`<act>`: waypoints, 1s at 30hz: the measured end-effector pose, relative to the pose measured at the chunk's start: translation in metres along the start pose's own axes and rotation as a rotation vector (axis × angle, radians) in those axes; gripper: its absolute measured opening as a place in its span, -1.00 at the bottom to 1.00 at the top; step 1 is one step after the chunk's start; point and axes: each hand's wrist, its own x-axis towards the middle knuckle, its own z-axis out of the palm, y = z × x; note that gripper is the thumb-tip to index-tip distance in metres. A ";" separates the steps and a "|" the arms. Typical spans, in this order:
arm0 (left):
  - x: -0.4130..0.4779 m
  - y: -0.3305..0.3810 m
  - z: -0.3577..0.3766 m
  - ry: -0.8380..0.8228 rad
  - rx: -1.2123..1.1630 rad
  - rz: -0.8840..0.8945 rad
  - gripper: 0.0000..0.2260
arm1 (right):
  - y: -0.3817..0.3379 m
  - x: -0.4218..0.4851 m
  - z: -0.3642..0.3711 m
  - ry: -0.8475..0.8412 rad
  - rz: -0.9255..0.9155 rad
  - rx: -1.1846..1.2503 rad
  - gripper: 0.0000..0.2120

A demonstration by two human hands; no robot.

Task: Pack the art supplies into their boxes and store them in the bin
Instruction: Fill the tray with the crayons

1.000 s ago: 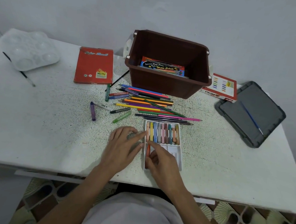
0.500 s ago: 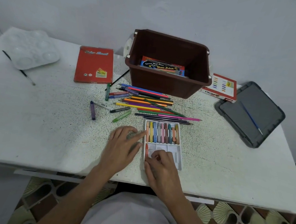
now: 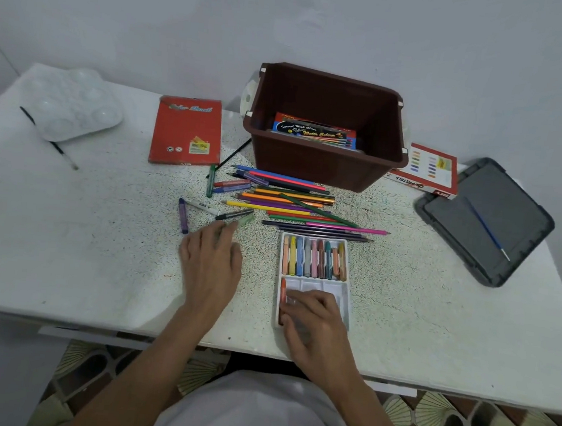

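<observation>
White plastic tray sits under the right hand. Its fingers are curled over the tray's near row, next to an orange pastel in the slot on the thumb side. It's blurred, so I can't tell if the hand pinches anything. The far row, just past those fingertips, is full of pastels.

Left hand lies flat on the table, fingers straight, apart from the tray. Green crayon is right at its fingertips, blurred, contact unclear. Black marker and white marker are just beyond, purple crayon off its outer side.

A pile of coloured pencils lies between both hands and the brown bin, which has a watercolour box inside.

Red pencil box is further out from the left hand. Oil pastels box and grey lid carrying a blue brush are out past the right hand. Palette is far off the left hand's outer side.
</observation>
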 end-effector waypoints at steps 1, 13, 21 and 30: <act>0.003 -0.001 -0.001 -0.002 0.014 -0.008 -0.68 | -0.001 0.001 0.001 -0.006 0.009 0.017 -0.79; 0.021 0.002 -0.015 -0.085 -0.291 -0.066 -0.73 | 0.003 0.011 -0.004 -0.062 0.044 0.150 -0.69; 0.011 0.021 -0.037 -0.107 -0.843 -0.226 -0.67 | 0.020 0.014 -0.013 0.090 0.037 -0.145 -0.70; 0.006 0.037 -0.052 -0.367 -0.997 -0.165 -0.65 | 0.030 0.002 -0.007 -0.002 0.084 -0.135 -0.63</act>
